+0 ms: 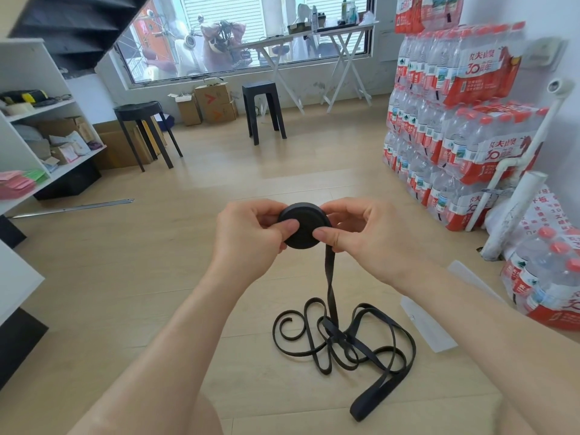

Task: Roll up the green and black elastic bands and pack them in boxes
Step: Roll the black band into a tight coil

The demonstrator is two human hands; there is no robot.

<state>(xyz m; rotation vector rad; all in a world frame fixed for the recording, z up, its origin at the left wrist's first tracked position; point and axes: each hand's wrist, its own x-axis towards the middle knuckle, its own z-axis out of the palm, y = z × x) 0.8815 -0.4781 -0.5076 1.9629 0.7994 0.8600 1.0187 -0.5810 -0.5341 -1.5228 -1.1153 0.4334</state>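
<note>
Two bare hands meet at the centre of the frame above a pale wooden plank floor (125, 293). Between them is a flat, round, tightly wound roll of black elastic band (303, 226), its flat face turned toward the camera. The left hand (248, 233) pinches the roll's left rim, thumb on the face and fingers curled behind. The right hand (361, 237) grips the right rim the same way, with its thumb pressing where the unwound strip leaves the roll.

That strip hangs down, twisting, to a loose tangle of black band (332, 328) lying in loops on the floor at lower centre. A clear plastic sleeve (430, 324) lies near it on the right.

A wide stretch of floor lies between the hands and the far wall. Stacked packs of bottled water (455, 120) stand along the right edge, and a white shelf unit (25, 70) lines the left edge. A round black stool (138, 109) and a square black stool (260, 87) stand in the upper middle, below a wide window (251, 26).
</note>
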